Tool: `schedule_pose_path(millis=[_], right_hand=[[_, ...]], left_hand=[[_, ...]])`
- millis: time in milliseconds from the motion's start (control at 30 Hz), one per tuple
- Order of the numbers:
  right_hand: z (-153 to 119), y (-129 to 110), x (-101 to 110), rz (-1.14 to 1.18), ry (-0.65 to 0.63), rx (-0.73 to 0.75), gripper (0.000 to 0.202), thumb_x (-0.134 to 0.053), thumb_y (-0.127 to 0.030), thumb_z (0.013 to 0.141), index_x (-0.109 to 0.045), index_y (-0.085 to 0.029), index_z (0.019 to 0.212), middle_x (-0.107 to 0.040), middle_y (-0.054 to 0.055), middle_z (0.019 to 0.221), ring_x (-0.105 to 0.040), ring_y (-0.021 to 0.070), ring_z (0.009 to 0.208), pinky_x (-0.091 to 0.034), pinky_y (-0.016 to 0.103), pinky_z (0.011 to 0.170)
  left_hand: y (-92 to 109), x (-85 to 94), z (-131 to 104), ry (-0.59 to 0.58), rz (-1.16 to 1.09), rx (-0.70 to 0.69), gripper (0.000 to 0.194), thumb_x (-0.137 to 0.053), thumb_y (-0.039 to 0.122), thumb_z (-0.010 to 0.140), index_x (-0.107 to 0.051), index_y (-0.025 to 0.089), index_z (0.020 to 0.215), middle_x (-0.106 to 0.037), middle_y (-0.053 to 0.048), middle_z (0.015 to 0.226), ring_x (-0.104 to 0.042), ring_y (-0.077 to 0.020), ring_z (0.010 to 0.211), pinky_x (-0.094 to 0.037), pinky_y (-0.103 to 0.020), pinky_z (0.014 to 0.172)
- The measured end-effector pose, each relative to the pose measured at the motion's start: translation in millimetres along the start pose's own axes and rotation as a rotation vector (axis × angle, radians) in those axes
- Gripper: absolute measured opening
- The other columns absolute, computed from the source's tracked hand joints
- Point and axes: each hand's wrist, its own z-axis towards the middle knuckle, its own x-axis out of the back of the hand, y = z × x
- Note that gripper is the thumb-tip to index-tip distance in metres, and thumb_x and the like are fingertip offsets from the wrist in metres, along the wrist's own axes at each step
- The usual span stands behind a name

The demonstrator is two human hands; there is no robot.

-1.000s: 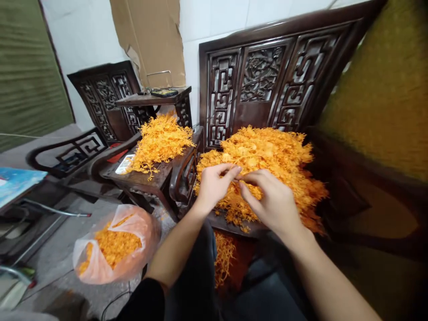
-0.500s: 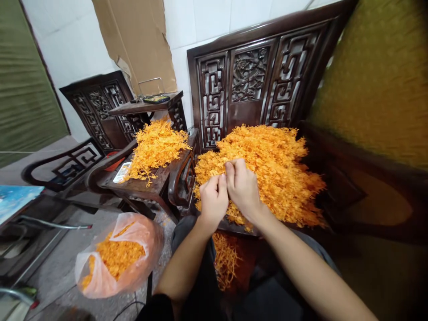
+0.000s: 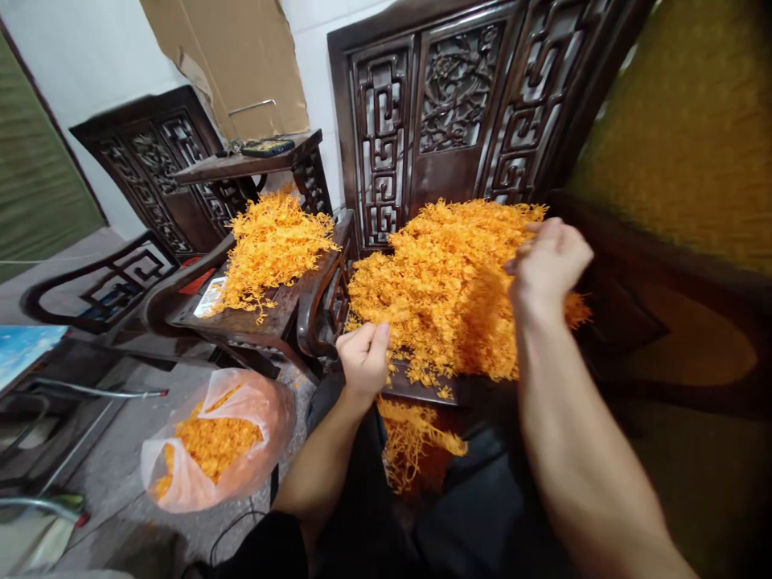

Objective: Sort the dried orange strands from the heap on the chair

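Note:
A large heap of orange, branching, stringy pieces (image 3: 440, 281) lies on the seat of a dark carved wooden chair in front of me. My left hand (image 3: 363, 358) is closed at the heap's near left edge, thumb pressed to the bent fingers. What it pinches, if anything, is too small to make out. My right hand (image 3: 553, 261) is raised over the heap's right side, also closed. Its fingertips are turned away, and their contents cannot be made out. Below the seat, between my legs, more orange strands (image 3: 416, 438) lie in a reddish holder.
To the left, a second orange pile (image 3: 274, 249) rests on another wooden chair, beside a small white packet (image 3: 211, 297). A translucent plastic bag (image 3: 274, 430) with orange pieces stands on the floor. A phone (image 3: 267, 148) lies on the side table (image 3: 199, 170).
My hands were together over the heap and are now apart. The right moved far right and up, the left slightly left and down. More orange strands show between my legs. The view has shifted.

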Motion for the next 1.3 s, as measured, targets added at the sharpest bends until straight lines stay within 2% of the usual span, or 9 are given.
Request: schedule_pose_path(millis=[67, 200, 300, 467, 633, 800, 1000, 1100, 1300], right_hand=[[-3, 6, 9, 0.178, 0.013, -0.221, 0.04, -0.052, -0.052, 0.1, -0.068, -0.016, 0.108, -0.047, -0.003, 0.06, -0.042, 0.0087, 0.045, -0.038, 0.028, 0.049], [-58, -9, 3, 0.477, -0.41, -0.557, 0.047, -0.073, -0.061, 0.084, -0.068, -0.021, 0.107, -0.056, -0.001, 0.076, -0.051, 0.0107, 0.054, -0.045, 0.027, 0.049], [-87, -25, -11, 0.666, -0.43, -0.769, 0.042, -0.084, -0.052, 0.073, -0.061, -0.022, 0.092, -0.057, 0.001, 0.082, -0.054, 0.0119, 0.064, -0.044, 0.025, 0.051], [-84, -27, -14, 0.78, -0.532, -0.975, 0.044, -0.063, -0.065, 0.087, -0.048, -0.024, 0.088, -0.062, 0.009, 0.088, -0.052, 0.0175, 0.069, -0.043, 0.029, 0.052], [-87, -24, -10, 0.646, -0.584, -0.84, 0.066, -0.035, -0.085, 0.091, -0.055, -0.023, 0.106, -0.061, 0.009, 0.095, -0.055, 0.0183, 0.07, -0.044, 0.031, 0.052], [-101, -33, -16, 0.366, -0.484, -0.57, 0.063, -0.046, -0.078, 0.094, -0.061, -0.026, 0.126, -0.064, 0.009, 0.108, -0.054, 0.0165, 0.07, -0.039, 0.029, 0.05], [-48, -12, 1, 0.081, -0.249, -0.14, 0.042, -0.063, -0.061, 0.092, -0.066, -0.02, 0.082, -0.06, 0.003, 0.073, -0.057, 0.0161, 0.07, -0.049, 0.034, 0.069], [-25, -1, 15, 0.217, 0.031, -0.281, 0.051, -0.058, -0.075, 0.088, -0.055, -0.024, 0.082, -0.038, -0.005, 0.058, -0.036, 0.0115, 0.047, -0.033, 0.028, 0.047], [-80, -23, 4, 0.459, -0.428, -0.641, 0.061, -0.045, -0.086, 0.089, -0.043, -0.025, 0.084, -0.046, -0.002, 0.074, -0.033, 0.0082, 0.049, -0.024, 0.024, 0.042]], left_hand=[[-6, 2.2, -2, -0.061, -0.067, 0.094, 0.049, -0.055, 0.053, 0.101, -0.065, 0.019, 0.066, -0.057, 0.002, 0.049, -0.047, -0.0087, 0.038, -0.037, -0.025, 0.046], [-14, -9.9, -2, -0.195, -0.178, 0.19, 0.043, -0.056, 0.056, 0.1, -0.073, 0.017, 0.103, -0.078, -0.004, 0.077, -0.051, -0.0076, 0.04, -0.042, -0.023, 0.047], [-17, -19.5, -2, -0.215, -0.298, 0.317, 0.045, -0.056, 0.056, 0.099, -0.063, 0.018, 0.123, -0.08, -0.003, 0.08, -0.045, -0.0062, 0.036, -0.035, -0.022, 0.042], [-14, -25.4, 1, -0.179, -0.525, 0.502, 0.037, -0.068, 0.046, 0.092, -0.05, 0.02, 0.111, -0.08, -0.003, 0.089, -0.056, -0.007, 0.043, -0.04, -0.021, 0.048], [-16, -30.8, 5, -0.099, -0.544, 0.6, 0.047, -0.078, 0.051, 0.083, -0.046, 0.02, 0.095, -0.075, 0.0, 0.078, -0.055, -0.0058, 0.042, -0.038, -0.019, 0.046], [-17, -34.1, 0, -0.135, -0.493, 0.617, 0.045, -0.08, 0.05, 0.082, -0.048, 0.019, 0.091, -0.07, 0.004, 0.068, -0.051, -0.0046, 0.038, -0.036, -0.017, 0.042], [-1, -24.5, -7, -0.144, -0.494, 0.597, 0.047, -0.084, 0.036, 0.078, -0.04, 0.022, 0.078, -0.05, 0.012, 0.044, -0.032, -0.0027, 0.032, -0.024, -0.016, 0.037], [3, -19.1, -6, -0.173, -0.532, 0.568, 0.046, -0.084, 0.033, 0.079, -0.039, 0.022, 0.076, -0.05, 0.011, 0.042, -0.029, -0.0025, 0.031, -0.02, -0.017, 0.036], [-1, -20.8, -2, -0.244, -0.554, 0.549, 0.047, -0.083, 0.041, 0.082, -0.04, 0.022, 0.08, -0.06, 0.007, 0.048, -0.032, -0.0023, 0.031, -0.017, -0.017, 0.036]])
